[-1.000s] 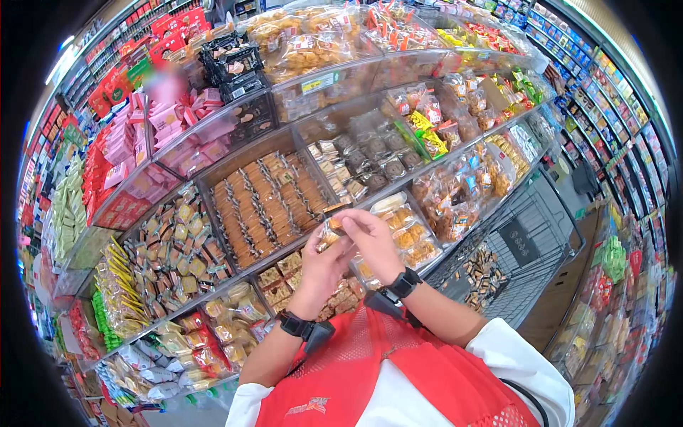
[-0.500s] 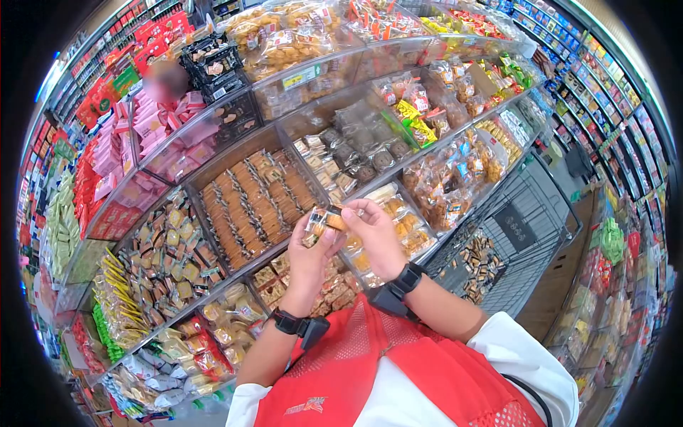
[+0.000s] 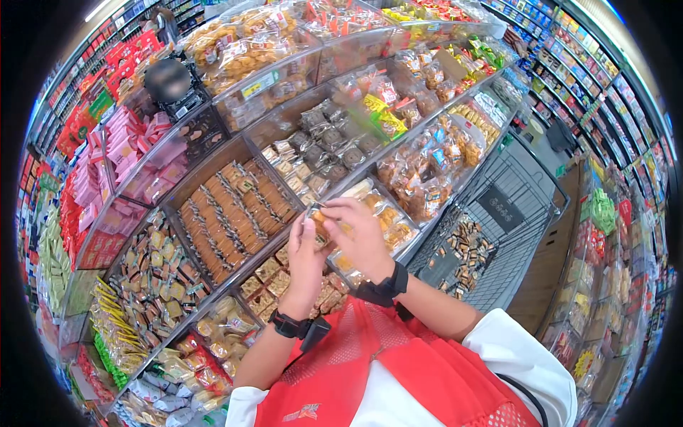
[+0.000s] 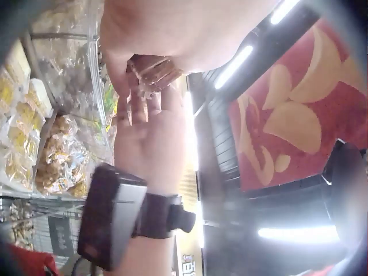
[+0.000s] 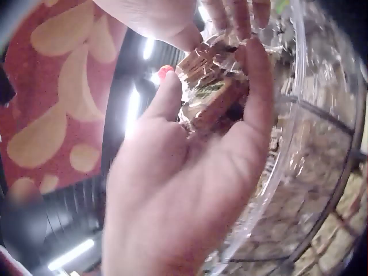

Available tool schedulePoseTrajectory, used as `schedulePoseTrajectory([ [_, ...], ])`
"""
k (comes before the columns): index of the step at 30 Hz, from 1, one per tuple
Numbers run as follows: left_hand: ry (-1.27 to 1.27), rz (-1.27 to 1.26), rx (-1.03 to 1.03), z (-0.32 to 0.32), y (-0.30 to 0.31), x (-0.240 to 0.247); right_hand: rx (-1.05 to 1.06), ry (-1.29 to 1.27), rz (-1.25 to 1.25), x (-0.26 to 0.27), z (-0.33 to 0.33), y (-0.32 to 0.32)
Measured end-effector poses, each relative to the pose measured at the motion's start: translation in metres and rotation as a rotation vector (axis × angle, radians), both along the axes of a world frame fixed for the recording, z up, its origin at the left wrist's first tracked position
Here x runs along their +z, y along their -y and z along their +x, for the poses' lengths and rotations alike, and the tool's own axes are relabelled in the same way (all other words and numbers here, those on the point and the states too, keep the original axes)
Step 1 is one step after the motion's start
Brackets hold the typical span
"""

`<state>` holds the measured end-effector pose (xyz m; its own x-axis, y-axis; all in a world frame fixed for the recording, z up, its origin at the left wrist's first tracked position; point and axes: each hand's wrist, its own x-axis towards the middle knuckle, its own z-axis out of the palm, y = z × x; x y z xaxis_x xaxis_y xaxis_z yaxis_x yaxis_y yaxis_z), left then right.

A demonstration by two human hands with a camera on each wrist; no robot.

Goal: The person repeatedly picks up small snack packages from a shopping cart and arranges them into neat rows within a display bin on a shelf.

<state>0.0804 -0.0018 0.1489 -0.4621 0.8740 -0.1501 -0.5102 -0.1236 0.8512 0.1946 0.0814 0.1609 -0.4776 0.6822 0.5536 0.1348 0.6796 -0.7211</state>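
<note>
In the head view, my two hands meet in front of the red vest, over the lower bins. Between their fingers are small clear-wrapped biscuits (image 3: 318,216), partly covered by the fingers. My left hand (image 3: 304,263) holds them from the left, its thumb and fingertips near the top. From the other side my right hand (image 3: 361,238) pinches them with bent fingers. The right wrist view shows the biscuits (image 5: 215,102) closer: brown, in crinkled clear wrap with dark and green print. In the left wrist view, the wrapped biscuits (image 4: 156,72) sit among the fingers.
Rows of brown wrapped biscuits (image 3: 213,231) fill a bin ahead. Left of them lie mixed small packets (image 3: 160,267). Clear dividers separate the bins. At the right stands a wire shopping cart (image 3: 523,238) with many small packets (image 3: 466,249) inside. Shelves line the far right.
The bins and cart have shifted left in the head view, and the hands slightly left too. The biscuits showed plainly half a second ago; now the right fingers cover more of them.
</note>
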Motion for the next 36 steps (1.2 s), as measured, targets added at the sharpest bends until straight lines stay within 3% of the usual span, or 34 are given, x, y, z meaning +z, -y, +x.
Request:
schedulePoseTrajectory([
  [11,-0.161,0.005,-0.075,-0.029,0.018,0.005,0.213,0.151,-0.059,0.018,-0.008,-0.023],
  [14,-0.202,-0.005,-0.047,-0.052,0.029,-0.001,0.215,0.159,-0.270,0.029,-0.038,-0.018],
  [15,-0.198,-0.006,-0.030,-0.061,0.031,-0.004,0.231,0.102,-0.155,0.014,-0.055,-0.022],
  [19,-0.205,0.008,0.118,-0.103,0.041,-0.006,0.442,0.177,-0.311,0.011,-0.116,-0.045],
  [22,-0.269,-0.024,0.257,-0.134,0.052,-0.010,0.315,0.220,0.019,0.006,-0.170,-0.075],
  [25,-0.470,-0.069,0.270,-0.172,0.064,-0.024,0.199,0.570,0.335,-0.001,-0.214,-0.083],
  [30,-0.468,-0.058,0.183,-0.193,0.081,-0.043,0.228,0.729,0.338,-0.070,-0.270,-0.103],
  [33,-0.423,-0.023,0.186,-0.193,0.087,-0.048,0.397,0.661,0.322,-0.079,-0.271,-0.115],
  [36,-0.421,0.016,0.197,-0.190,0.090,-0.044,0.267,0.714,0.209,-0.058,-0.269,-0.107],
])
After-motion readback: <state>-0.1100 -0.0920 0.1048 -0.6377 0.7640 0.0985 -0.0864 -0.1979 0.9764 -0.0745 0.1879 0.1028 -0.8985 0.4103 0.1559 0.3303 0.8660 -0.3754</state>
